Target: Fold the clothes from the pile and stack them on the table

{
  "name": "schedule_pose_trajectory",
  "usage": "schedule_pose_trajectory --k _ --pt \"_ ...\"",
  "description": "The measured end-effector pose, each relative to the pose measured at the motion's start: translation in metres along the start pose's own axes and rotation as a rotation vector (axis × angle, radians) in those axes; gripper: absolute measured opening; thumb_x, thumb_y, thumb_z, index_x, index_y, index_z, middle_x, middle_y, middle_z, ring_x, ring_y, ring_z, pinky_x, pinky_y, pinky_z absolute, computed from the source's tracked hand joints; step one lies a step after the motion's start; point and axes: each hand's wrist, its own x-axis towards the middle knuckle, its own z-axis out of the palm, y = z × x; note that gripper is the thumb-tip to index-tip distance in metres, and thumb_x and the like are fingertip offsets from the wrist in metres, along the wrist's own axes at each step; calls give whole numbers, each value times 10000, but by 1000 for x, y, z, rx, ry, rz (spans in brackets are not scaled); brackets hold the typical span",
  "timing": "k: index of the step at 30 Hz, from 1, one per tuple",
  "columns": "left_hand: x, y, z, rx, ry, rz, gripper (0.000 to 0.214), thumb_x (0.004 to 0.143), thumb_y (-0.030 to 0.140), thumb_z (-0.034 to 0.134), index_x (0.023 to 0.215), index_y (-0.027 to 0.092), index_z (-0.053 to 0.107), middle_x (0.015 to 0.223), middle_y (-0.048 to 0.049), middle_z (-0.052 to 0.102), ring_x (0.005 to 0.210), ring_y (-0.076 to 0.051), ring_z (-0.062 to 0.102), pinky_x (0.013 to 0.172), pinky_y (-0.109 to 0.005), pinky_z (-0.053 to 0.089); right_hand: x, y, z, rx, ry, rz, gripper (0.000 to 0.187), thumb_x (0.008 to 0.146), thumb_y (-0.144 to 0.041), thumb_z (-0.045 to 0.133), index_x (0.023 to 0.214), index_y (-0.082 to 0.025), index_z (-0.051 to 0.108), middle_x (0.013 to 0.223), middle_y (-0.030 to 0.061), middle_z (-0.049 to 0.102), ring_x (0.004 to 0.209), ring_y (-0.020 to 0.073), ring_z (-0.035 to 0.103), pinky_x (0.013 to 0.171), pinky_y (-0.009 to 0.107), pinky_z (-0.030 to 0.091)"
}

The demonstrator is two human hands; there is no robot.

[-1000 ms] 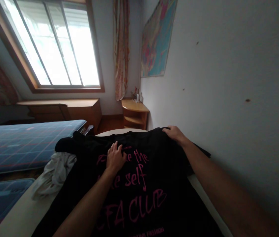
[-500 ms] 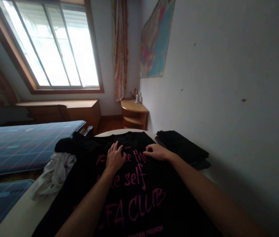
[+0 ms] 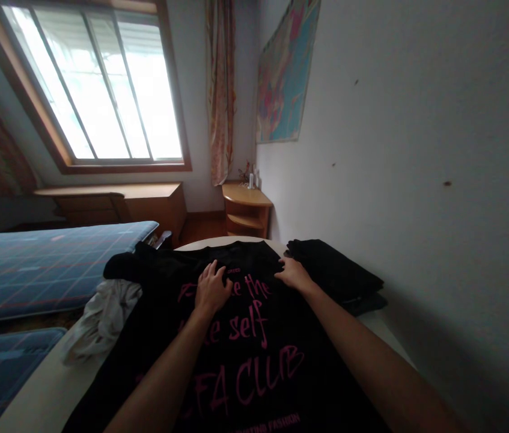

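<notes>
A black T-shirt point(image 3: 245, 376) with pink lettering lies spread over a pale round-edged table, its neckline toward the far edge. My left hand point(image 3: 213, 290) rests on the upper chest of the shirt, fingers stretched out and spread, holding nothing. Over at the shirt's upper right edge is my right hand point(image 3: 294, 276), its thumb and fingertips apart and touching or just above the cloth. Just beyond the right hand sits a stack of folded dark clothes point(image 3: 333, 267).
A crumpled whitish cloth point(image 3: 103, 319) lies at the table's left, partly under the shirt's sleeve. Blue plaid mattresses point(image 3: 56, 270) stand on the left. The wall point(image 3: 416, 240) runs close along the right. Behind the table is a wooden corner shelf point(image 3: 247, 195).
My right hand has moved a little to the right, toward the shirt's edge, and its fingers have opened from a curled shape. My left hand stays nearly in place.
</notes>
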Motion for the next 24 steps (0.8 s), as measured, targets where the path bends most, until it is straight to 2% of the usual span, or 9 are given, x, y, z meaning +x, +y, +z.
schedule_pose_trajectory --k 4,7,10,12,13,16,19,22,24 --pt "1 -2 5 10 29 4 456 863 309 558 1281 150 647 1482 -151 492 1368 -316 443 1118 -447 395 1 -10 -7 -42 0 54 329 787 -232 677 1099 -148 740 1092 165 727 1113 339 645 928 408 500" --pt "1 -4 7 13 47 14 448 859 299 558 1268 142 654 1475 -162 498 1359 -322 452 1115 -454 399 -1 -25 -15 8 -9 -34 332 827 -326 683 1124 -186 731 1158 121 717 1126 293 640 965 374 484" --pt "1 -4 8 14 54 23 443 868 294 548 1271 142 654 1468 -161 504 1358 -323 452 1119 -458 394 -4 -37 -21 341 -154 -222 405 907 -418 625 1230 -176 660 1138 89 723 1001 200 685 889 285 516" --pt "1 -4 7 13 53 25 439 882 290 530 1276 141 652 1471 -161 500 1362 -325 448 1115 -462 400 -7 -41 -21 575 -280 -249 441 975 -443 521 1293 -147 593 1132 106 718 868 168 702 783 272 544" --pt "0 -4 7 12 52 25 436 886 288 524 1275 138 652 1473 -163 498 1362 -325 448 1112 -464 403 -8 -41 -19 620 -311 -221 435 995 -432 480 1304 -139 573 1125 111 716 806 156 700 732 268 547" --pt "0 -5 7 8 53 23 427 889 280 520 1267 137 657 1472 -164 501 1356 -323 455 1105 -466 411 -14 -36 -14 481 -253 -171 383 982 -399 515 1243 -133 602 1081 109 718 792 155 684 726 266 533" --pt "1 -5 7 5 60 26 415 894 265 511 1259 138 662 1464 -163 510 1350 -323 462 1103 -469 414 -30 -30 -12 210 -254 -234 451 896 -513 622 1156 -147 666 1065 110 714 916 206 669 835 301 508" --pt "1 -4 7 -20 78 39 399 898 251 512 1247 141 673 1454 -162 519 1342 -328 470 1107 -478 409 -54 -29 -12 -38 -340 -342 666 756 -600 722 1248 -158 641 1226 148 648 1104 296 605 949 383 472" --pt "0 -4 6 -40 95 53 378 896 244 524 1223 150 688 1445 -154 529 1334 -326 480 1115 -473 404 -70 -27 -12 -168 -317 -401 703 747 -489 742 1350 -169 573 1333 156 583 1216 329 528 1012 438 433"
